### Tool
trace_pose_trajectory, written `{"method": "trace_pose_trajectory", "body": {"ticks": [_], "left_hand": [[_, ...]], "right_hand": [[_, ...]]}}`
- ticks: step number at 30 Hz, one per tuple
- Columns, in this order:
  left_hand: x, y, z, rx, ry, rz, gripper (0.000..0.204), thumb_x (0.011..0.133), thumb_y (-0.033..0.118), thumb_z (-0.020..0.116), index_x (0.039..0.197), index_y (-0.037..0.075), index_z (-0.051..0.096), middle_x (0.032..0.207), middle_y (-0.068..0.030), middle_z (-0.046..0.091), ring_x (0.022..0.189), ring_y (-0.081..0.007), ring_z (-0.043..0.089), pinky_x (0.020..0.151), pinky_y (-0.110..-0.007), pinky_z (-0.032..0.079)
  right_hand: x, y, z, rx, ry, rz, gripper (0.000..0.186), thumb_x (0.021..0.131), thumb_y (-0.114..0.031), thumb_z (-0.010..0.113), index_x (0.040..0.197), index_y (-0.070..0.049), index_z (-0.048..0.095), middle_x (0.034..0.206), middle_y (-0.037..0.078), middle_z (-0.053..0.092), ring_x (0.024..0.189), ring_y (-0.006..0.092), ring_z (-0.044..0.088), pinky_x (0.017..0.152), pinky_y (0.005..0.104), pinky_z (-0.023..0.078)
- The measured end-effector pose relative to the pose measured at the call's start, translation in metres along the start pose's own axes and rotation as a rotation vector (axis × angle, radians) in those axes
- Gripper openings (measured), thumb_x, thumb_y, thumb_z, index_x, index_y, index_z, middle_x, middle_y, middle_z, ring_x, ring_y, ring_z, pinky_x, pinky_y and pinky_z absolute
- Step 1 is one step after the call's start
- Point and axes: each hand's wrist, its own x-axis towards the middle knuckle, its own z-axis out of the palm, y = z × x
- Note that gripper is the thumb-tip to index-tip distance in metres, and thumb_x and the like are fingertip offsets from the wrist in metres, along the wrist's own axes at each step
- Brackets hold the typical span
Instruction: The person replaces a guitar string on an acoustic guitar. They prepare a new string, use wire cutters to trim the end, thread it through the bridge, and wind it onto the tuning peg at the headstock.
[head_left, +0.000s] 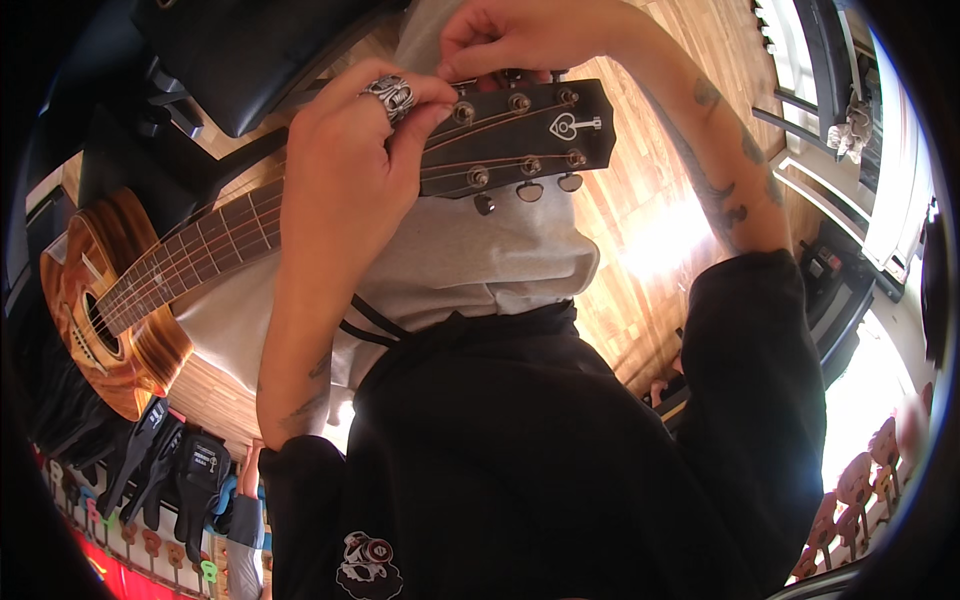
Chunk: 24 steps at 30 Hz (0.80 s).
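An acoustic guitar (165,345) lies across my lap, its glossy wooden body to the left and its black headstock (590,130) to the right. Strings run along the fretboard (225,230) to the metal tuning posts. My left hand (350,150), wearing a large silver ring (390,95), is pinched at the headstock's far edge by the nearest-to-neck post; whatever is between its fingertips is too small to make out. Just beyond that edge, my right hand (530,40) has its fingers curled in, thumb close to the left fingertips. What it grips is hidden. Tuning pegs (530,191) stick out on the near side.
Grey trousers (490,240) on my lap lie under the neck. Black padded furniture (230,60) stands at the far left. Black instrument bags (200,480) and small hanging ukulele-like instruments (855,480) line the sides. Another person's legs (245,520) show at the lower left.
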Motion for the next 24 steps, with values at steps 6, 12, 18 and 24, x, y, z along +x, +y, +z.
{"method": "trace_pose_trajectory", "body": {"ticks": [6, 12, 18, 24], "left_hand": [[-0.001, -0.004, -0.002, 0.06, -0.037, 0.052, 0.01, 0.085, -0.002, 0.067, 0.094, 0.001, 0.072, 0.086, -0.0073, 0.065, 0.073, -0.018, 0.063, 0.068, -0.028, 0.048], [0.0, -0.005, 0.001, 0.066, -0.029, 0.067, 0.008, 0.086, -0.001, 0.067, 0.093, 0.001, 0.071, 0.086, -0.0078, 0.064, 0.072, -0.0198, 0.063, 0.067, -0.029, 0.048], [0.0, -0.005, 0.001, 0.077, -0.026, 0.081, 0.007, 0.086, 0.0, 0.067, 0.092, 0.001, 0.071, 0.085, -0.0084, 0.063, 0.071, -0.0215, 0.062, 0.066, -0.03, 0.047], [0.001, -0.003, 0.002, 0.064, -0.023, 0.044, 0.006, 0.085, 0.005, 0.068, 0.09, 0.004, 0.072, 0.086, -0.0084, 0.064, 0.077, -0.0275, 0.063, 0.07, -0.035, 0.048]], "right_hand": [[0.003, 0.02, 0.011, 0.127, 0.067, -0.209, 0.026, 0.1, -0.018, 0.056, 0.12, -0.002, 0.06, 0.079, 0.0, 0.065, 0.064, 0.0055, 0.056, 0.056, 0.0201, 0.044], [0.002, 0.031, 0.002, 0.239, -0.063, -0.209, 0.025, 0.1, -0.014, 0.057, 0.121, -0.001, 0.059, 0.084, -0.001, 0.065, 0.063, 0.0055, 0.055, 0.056, 0.0194, 0.043], [0.005, 0.013, 0.009, 0.002, 0.092, -0.126, 0.019, 0.099, -0.015, 0.059, 0.109, 0.001, 0.061, 0.073, 0.0, 0.062, 0.059, 0.0048, 0.052, 0.055, 0.0194, 0.042], [0.01, 0.026, 0.021, 0.217, 0.16, -0.256, 0.017, 0.098, -0.013, 0.059, 0.108, 0.0, 0.062, 0.074, 0.0, 0.064, 0.063, 0.0046, 0.055, 0.057, 0.0189, 0.043]]}}
